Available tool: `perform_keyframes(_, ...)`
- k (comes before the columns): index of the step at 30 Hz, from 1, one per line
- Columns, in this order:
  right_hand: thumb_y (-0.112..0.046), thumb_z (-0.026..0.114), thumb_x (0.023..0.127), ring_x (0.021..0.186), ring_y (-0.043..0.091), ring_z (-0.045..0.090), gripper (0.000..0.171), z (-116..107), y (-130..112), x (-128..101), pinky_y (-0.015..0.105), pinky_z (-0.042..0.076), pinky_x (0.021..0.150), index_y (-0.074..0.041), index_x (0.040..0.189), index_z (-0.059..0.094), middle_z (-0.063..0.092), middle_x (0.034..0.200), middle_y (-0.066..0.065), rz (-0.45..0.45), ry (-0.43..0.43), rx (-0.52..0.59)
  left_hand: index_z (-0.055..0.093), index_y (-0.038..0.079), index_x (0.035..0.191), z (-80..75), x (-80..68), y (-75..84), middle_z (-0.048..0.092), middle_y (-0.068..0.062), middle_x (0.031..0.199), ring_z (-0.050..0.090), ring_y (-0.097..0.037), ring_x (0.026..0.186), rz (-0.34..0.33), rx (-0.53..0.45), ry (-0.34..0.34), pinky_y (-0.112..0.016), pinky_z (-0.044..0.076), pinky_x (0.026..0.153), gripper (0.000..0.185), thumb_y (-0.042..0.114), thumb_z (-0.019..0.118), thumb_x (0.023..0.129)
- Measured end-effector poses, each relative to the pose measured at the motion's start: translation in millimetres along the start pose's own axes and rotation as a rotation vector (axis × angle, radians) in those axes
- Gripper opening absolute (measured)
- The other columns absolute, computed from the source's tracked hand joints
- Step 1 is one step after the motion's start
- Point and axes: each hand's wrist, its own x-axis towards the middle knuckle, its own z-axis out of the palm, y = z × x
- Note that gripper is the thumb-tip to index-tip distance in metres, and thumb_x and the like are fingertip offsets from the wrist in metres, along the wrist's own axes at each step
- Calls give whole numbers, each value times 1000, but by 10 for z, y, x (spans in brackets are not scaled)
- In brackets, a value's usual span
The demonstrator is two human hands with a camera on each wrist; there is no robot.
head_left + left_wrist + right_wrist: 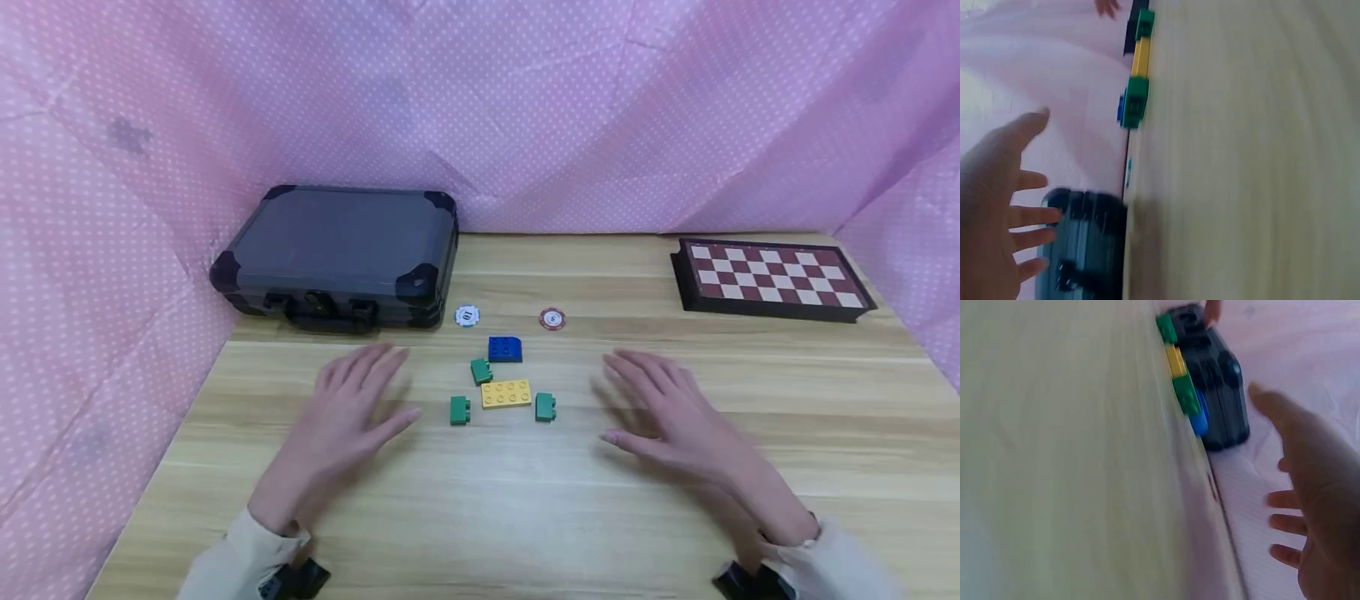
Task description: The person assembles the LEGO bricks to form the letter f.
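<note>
Both hands are hovering over the table [675, 517], fingers spread wide, holding nothing. The left hand [347, 414] and right hand [662, 410] are flanking the bricks: yellow brick [506, 393], blue brick [506, 349], three green bricks [460, 410] lying between them.

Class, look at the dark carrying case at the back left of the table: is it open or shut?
Shut. The case lies flat, lid down flush on its base.
</note>
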Motion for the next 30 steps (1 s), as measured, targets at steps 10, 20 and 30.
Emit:
perform_keyframes(10,-47,73,96,134,25,47,64,281,-109,121,56,42,107,-18,149,54,53,146,2,35,-68,149,57,15,148,238,71,168,57,-9,145,51,-29,133,78,-60,-106,-53,39,111,56,48,61,103)
perform_keyframes(20,-40,77,93,124,23,52,57,469,-167,241,51,45,102,-14,141,61,59,137,4,-60,-2,142,61,12,142,501,135,191,64,-7,127,58,-25,117,215,9,-40,-47,47,102,53,45,65,101)
perform_keyframes(30,-39,77,94,125,24,52,53,514,-222,298,53,43,103,-14,139,63,59,136,5,-48,-14,154,61,11,142,577,173,227,63,-8,127,58,-24,115,214,-37,-20,-47,47,101,53,42,69,100)
